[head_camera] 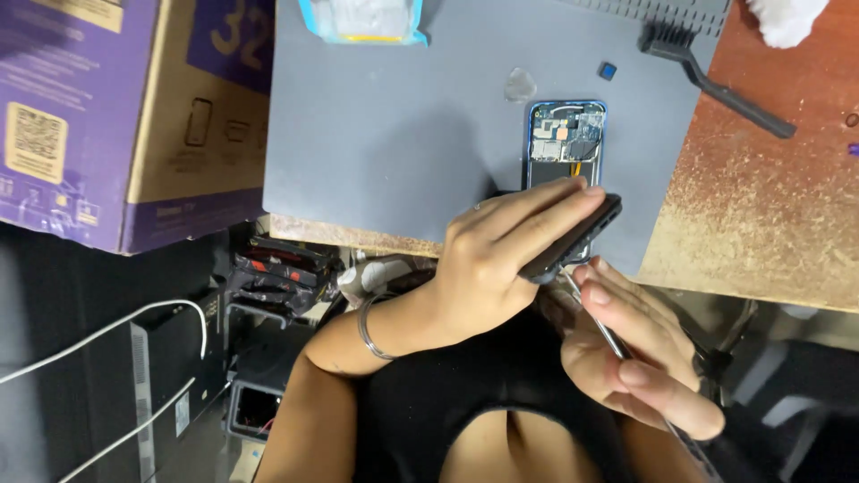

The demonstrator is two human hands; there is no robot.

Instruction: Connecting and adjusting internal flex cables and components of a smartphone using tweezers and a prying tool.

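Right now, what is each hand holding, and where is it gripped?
Left hand holds a dark phone panel along its long edge, fingers laid over it. Right hand pinches a thin metal tool mid-shaft.

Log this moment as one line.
left hand: holds dark phone panel | right hand: holds thin metal tool | opened phone: on grey mat

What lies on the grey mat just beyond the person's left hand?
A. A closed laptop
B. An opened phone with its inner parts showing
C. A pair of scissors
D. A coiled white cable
B. An opened phone with a blue rim lies on the grey mat, its circuit board exposed, just beyond the left hand, which holds a dark flat panel.
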